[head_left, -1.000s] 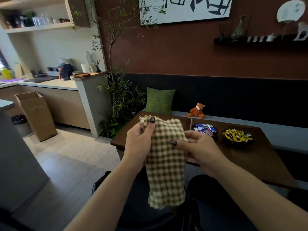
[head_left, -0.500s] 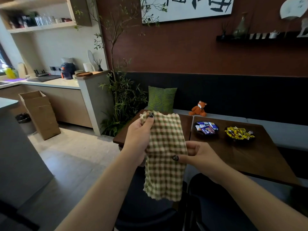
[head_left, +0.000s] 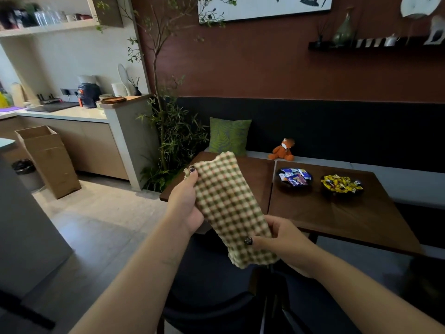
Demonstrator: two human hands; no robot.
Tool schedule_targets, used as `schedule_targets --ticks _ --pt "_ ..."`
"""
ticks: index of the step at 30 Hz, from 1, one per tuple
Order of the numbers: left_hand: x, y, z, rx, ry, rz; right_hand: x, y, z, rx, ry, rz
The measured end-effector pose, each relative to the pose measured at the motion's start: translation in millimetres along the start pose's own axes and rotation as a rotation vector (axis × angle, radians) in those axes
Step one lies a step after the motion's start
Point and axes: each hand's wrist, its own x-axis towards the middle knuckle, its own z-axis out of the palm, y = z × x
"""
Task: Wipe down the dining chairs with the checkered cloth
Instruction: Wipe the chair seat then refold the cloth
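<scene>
Your left hand point(head_left: 185, 203) pinches the checkered cloth point(head_left: 231, 208) at its top, your right hand point(head_left: 286, 242) grips its bottom, directly above the nearer dining chair point(head_left: 212, 285).

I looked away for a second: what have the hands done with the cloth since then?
The right hand slid down the cloth from mid-edge to near its bottom end. The left hand still pinches the top corner. Both keep holding it above the chairs; no wiping yet.
</scene>
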Motion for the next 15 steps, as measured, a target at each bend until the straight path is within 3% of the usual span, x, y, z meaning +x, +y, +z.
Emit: schedule_targets --ticks 4,8,11,12,15 --pt "14.9 -9.8 -20.9 -0.003 0.058 -0.047 1.2 -1.2 -2.8 -0.063 0.065 0.022" --pt "32.3 -30.4 -53.5 0.088 0.052 -0.07 2.2 -25.7 -12.2 0.186 0.139 -0.021" --pt "29.1 -47.6 -68.7 0.262 0.027 -0.095 3.7 -50.9 -16.4 0.184 0.098 -0.04" --pt "23.6 -53.0 -69.4 0.325 -0.056 -0.077 3.4 -61.2 -14.4 0.147 0.082 -0.032" --pt "-4.5 -62.2 -59.9 0.335 -0.554 -0.029 4.8 -86.6 -5.6 0.083 0.003 0.035"
